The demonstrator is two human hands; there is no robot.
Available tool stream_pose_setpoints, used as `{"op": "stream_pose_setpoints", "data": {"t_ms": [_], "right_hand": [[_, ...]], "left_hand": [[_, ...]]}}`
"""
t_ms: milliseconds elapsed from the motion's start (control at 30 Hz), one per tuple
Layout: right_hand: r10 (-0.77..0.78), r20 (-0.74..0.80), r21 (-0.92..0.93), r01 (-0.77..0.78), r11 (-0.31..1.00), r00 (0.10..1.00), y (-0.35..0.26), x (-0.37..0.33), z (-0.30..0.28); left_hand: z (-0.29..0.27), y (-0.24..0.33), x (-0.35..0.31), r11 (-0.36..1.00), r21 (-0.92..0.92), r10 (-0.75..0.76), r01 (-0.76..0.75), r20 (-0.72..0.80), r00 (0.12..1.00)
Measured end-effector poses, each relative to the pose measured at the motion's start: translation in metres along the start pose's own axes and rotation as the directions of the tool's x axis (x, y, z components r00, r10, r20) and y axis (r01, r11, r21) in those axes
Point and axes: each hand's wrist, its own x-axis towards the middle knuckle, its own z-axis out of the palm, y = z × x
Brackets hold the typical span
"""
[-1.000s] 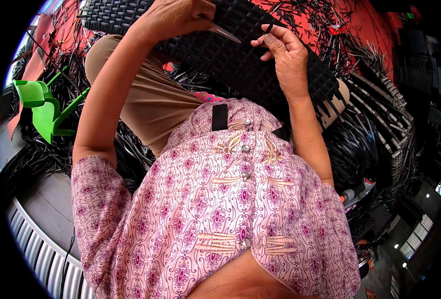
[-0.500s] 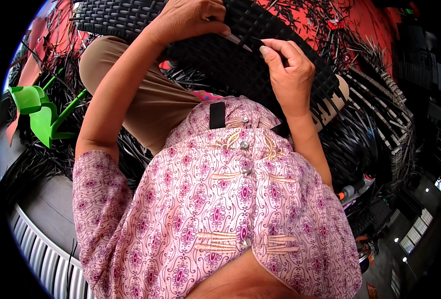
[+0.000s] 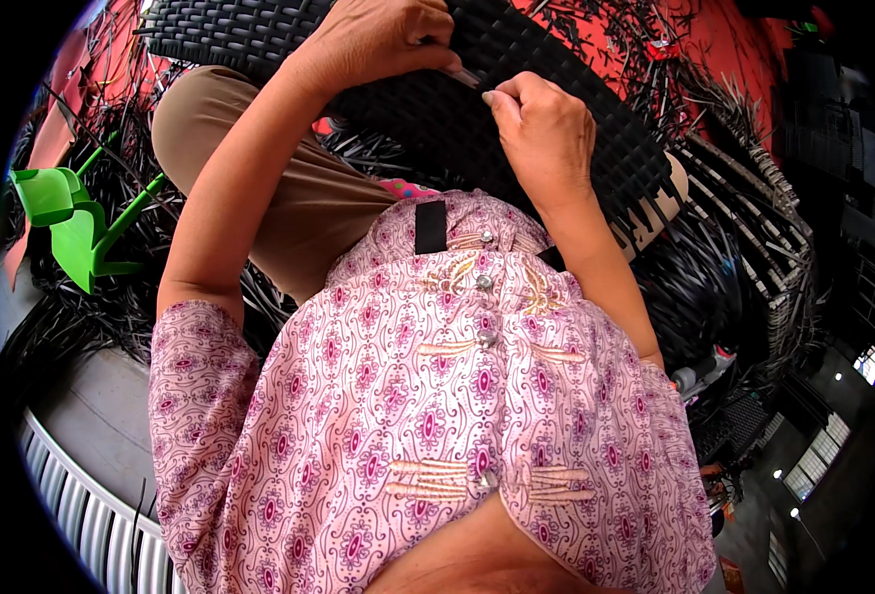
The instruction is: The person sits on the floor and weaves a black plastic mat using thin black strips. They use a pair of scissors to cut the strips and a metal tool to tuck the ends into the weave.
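Observation:
A black woven panel (image 3: 249, 30) of flat plastic strips lies across my lap, reaching from the upper left to the right. My left hand (image 3: 383, 40) rests on its top edge with fingers curled, pinching a strip end. Just to the right, my right hand (image 3: 546, 134) is closed in a fist against the weave, its thumb and fingertip meeting the same strip (image 3: 469, 79). The fingertips of both hands almost touch. My pink patterned shirt hides the near part of the panel.
Loose black strips (image 3: 734, 198) lie heaped on the red floor to the right and left. A green plastic stool (image 3: 71, 223) stands at the left. A ribbed white edge (image 3: 81, 515) curves along the lower left. A tool with a red tip (image 3: 705, 368) lies at the right.
My right hand has moved left and closed into a fist near my left hand. The left hand stayed on the panel's top edge.

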Motion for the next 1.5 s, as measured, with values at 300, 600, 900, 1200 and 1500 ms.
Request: {"op": "stream_pose_setpoints", "data": {"t_ms": [300,600,900,1200,1500], "right_hand": [[0.098,0.135,0.346,-0.139,0.928,0.986,0.011,-0.008,-0.014],[-0.025,0.074,0.282,0.003,0.96,0.997,0.004,0.003,-0.002],[-0.03,0.1,0.181,0.012,0.983,0.995,0.008,0.007,-0.009],[-0.273,-0.013,-0.099,0.27,0.958,0.962,-0.002,0.011,0.004],[-0.355,-0.026,-0.027,0.354,0.935,0.935,0.002,0.025,0.015]], "left_hand": [[-0.003,0.001,-0.004,1.0,-0.021,-0.016,0.016,-0.001,1.0],[-0.008,0.003,-0.003,1.0,0.007,-0.016,0.016,0.018,1.0],[-0.015,0.006,-0.004,1.0,0.031,-0.005,0.005,0.001,1.0],[-0.026,0.004,-0.013,0.994,0.111,-0.021,0.018,0.022,1.0],[-0.025,0.002,-0.031,0.984,0.162,-0.067,0.079,-0.081,0.994]]}}
